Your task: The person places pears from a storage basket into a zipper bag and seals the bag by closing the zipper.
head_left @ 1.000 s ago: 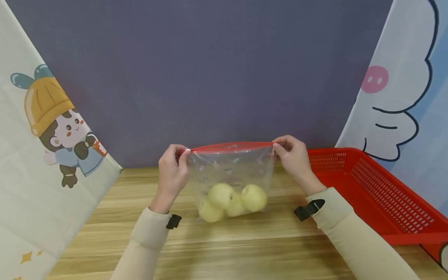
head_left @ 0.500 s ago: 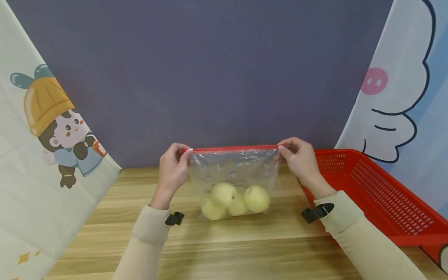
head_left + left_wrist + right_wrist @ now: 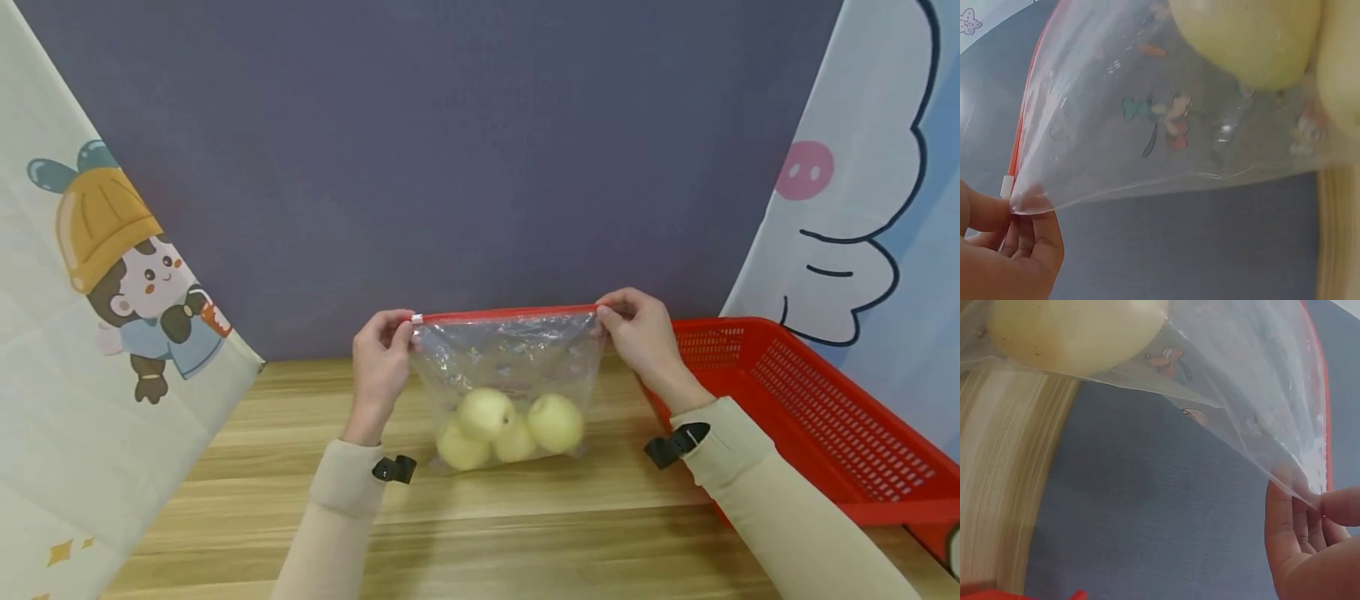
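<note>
A clear printed zip bag stands on the wooden table with several pale yellow pears inside, resting at its bottom. Its red zip strip runs taut across the top, and a white slider sits at the left end. My left hand pinches the left top corner beside that slider; thumb and fingers also show there in the left wrist view. At the other end, my right hand pinches the right top corner between thumb and fingers. The right wrist view shows the bag's edge stretched slanting up from that grip.
A red plastic basket with perforated walls stands to the right, close to my right forearm. A dark grey backdrop rises behind the wooden table. Printed cloth panels flank both sides.
The bag's slightly gaping red mouth has been drawn into a straight line. My right hand has moved a little to the right, and my left hand and the bag have shifted slightly right.
</note>
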{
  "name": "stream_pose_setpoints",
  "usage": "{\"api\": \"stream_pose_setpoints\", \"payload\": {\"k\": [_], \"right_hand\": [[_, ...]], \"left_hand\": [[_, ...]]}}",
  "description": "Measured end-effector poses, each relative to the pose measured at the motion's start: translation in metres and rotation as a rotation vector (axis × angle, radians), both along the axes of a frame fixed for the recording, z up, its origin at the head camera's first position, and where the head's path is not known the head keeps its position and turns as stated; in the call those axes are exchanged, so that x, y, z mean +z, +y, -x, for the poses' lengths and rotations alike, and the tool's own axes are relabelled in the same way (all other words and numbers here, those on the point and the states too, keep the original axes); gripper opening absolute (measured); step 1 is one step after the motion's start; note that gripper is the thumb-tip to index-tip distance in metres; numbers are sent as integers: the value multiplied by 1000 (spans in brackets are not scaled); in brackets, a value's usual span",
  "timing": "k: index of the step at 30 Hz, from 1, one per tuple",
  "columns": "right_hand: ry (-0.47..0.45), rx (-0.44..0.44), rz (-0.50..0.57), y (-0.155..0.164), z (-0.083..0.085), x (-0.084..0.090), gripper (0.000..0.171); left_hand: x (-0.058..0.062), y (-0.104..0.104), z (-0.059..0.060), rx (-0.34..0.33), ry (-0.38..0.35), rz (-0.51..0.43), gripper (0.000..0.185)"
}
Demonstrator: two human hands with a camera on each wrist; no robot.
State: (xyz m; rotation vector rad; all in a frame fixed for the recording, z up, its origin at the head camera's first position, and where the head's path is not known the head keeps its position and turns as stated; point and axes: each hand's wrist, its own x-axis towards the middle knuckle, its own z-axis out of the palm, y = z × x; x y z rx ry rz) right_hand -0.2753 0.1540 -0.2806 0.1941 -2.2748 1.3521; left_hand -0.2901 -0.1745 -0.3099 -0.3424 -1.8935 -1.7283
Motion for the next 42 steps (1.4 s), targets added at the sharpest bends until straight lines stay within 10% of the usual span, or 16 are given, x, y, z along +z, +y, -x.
{"api": "stream_pose_setpoints", "payload": {"k": [14, 21, 31, 42], "right_hand": [[-10, 36, 4, -2, 7, 1, 14], [56, 37, -242, -11, 0, 3, 18], [191, -9, -877, -52, -14, 20, 31], [184, 164, -879, -95, -1, 20, 30]], "left_hand": [[-9, 2, -3, -28, -49, -183, 18], [-16, -1, -7, 0, -14, -192, 17], [-15, 1, -10, -10, 30, -207, 17], [-14, 10, -11, -36, 57, -183, 18]]}}
